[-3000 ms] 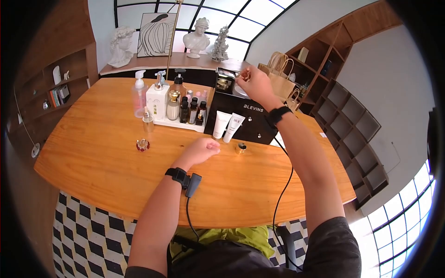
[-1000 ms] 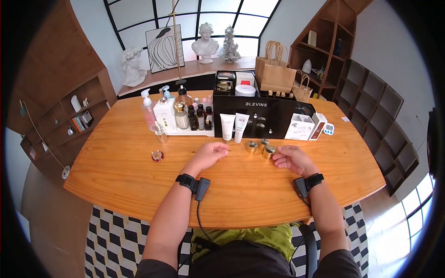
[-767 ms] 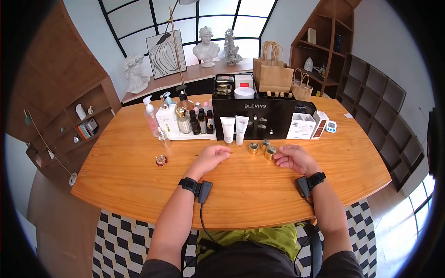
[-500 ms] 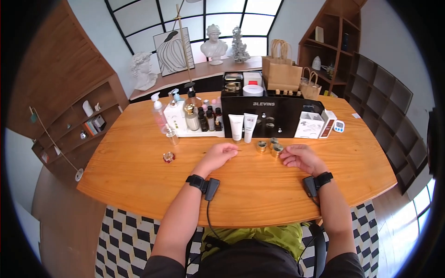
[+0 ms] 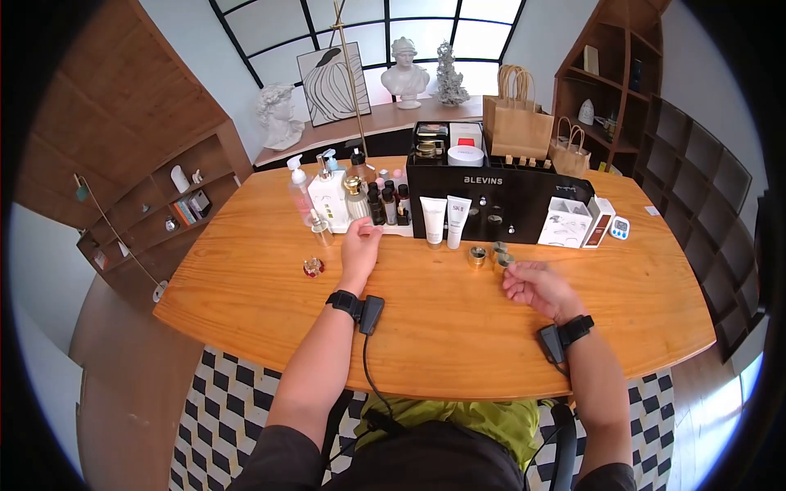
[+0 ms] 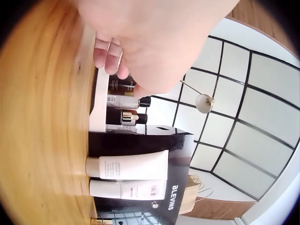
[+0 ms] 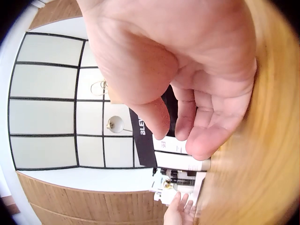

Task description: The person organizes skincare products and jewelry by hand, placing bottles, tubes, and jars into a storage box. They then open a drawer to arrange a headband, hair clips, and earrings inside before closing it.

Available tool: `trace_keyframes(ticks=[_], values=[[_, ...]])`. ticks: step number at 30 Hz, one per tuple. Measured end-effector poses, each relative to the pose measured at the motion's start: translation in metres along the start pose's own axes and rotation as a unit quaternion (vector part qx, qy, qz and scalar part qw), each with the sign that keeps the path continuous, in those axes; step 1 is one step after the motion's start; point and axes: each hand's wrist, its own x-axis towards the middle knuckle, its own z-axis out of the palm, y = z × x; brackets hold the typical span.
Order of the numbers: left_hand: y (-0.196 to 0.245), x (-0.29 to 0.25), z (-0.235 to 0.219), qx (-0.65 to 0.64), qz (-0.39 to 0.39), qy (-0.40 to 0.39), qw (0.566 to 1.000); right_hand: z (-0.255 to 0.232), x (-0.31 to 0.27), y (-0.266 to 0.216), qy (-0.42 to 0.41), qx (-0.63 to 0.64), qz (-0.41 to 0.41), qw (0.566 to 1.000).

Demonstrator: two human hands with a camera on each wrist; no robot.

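Observation:
My left hand (image 5: 359, 252) reaches toward the front of a white tray (image 5: 399, 231) of bottles, its fingers loosely bent and nothing held. In the left wrist view its fingertips (image 6: 111, 64) overlap the tray's edge beside small dark bottles (image 6: 123, 117). Three small gold jars stand on the table: one (image 5: 477, 257) on the left, another (image 5: 499, 248) behind, and a third (image 5: 503, 263) right at the fingertips of my right hand (image 5: 540, 290). That hand rests low with thumb and fingers apart, and nothing shows between them in the right wrist view.
A black BLEVINS organizer (image 5: 524, 200) stands behind the jars, with two white tubes (image 5: 434, 221) leaning before it. A clear pump-top bottle (image 5: 321, 229) and a red-and-gold jar (image 5: 313, 267) are at the left. White boxes (image 5: 565, 222) and a timer (image 5: 620, 227) stand right.
My right hand has come down from the organizer's top to the table, where three gold jars stand instead of one. Lately my left hand has moved forward and left to the tray.

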Motion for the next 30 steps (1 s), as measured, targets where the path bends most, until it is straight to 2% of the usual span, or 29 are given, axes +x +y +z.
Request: trace_keyframes(ticks=[1, 3, 4, 6, 9, 10, 11, 13, 15, 18, 23, 25, 30], values=[[0.001, 0.003, 0.001, 0.001, 0.001, 0.003, 1.000, 0.004, 0.000, 0.002, -0.019, 0.001, 0.016, 1.000], [0.003, 0.009, 0.003, 0.129, 0.100, 0.060, 0.985, 0.012, 0.001, 0.005, -0.036, -0.012, 0.026, 0.999], [0.009, 0.011, 0.001, 0.131, 0.098, 0.062, 0.985, 0.016, -0.001, 0.005, -0.040, -0.025, 0.022, 0.999], [0.035, 0.014, 0.001, 0.278, 0.269, 0.055, 0.921, 0.017, -0.002, 0.005, -0.043, -0.038, 0.018, 0.998], [0.070, 0.020, 0.008, 0.314, 0.259, 0.029, 0.913, 0.012, -0.001, 0.009, -0.056, -0.030, 0.015, 0.998], [0.075, 0.027, 0.009, 0.330, 0.224, 0.012, 0.917, 0.011, 0.000, 0.010, -0.060, -0.028, 0.014, 0.998], [0.080, 0.031, 0.013, 0.332, 0.224, 0.009, 0.916, 0.010, 0.001, 0.010, -0.066, -0.025, 0.012, 0.997], [0.087, 0.040, 0.014, 0.395, 0.169, -0.017, 0.903, 0.011, -0.001, 0.009, -0.052, -0.031, 0.011, 0.998], [0.089, 0.046, 0.017, 0.437, 0.179, -0.017, 0.881, 0.012, 0.000, 0.010, -0.037, -0.031, 0.007, 0.999], [0.101, 0.055, 0.022, 0.489, 0.115, -0.057, 0.863, 0.009, -0.003, 0.009, -0.041, -0.021, 0.008, 0.999], [0.089, 0.082, 0.014, 0.497, 0.167, -0.097, 0.846, 0.008, -0.002, 0.009, -0.049, -0.034, 0.005, 0.998], [0.086, 0.097, 0.012, 0.479, 0.197, -0.178, 0.837, 0.008, -0.002, 0.010, -0.049, -0.041, 0.006, 0.998], [0.076, 0.117, 0.006, 0.413, 0.198, -0.209, 0.864, 0.010, -0.002, 0.009, -0.049, -0.065, 0.007, 0.997]])
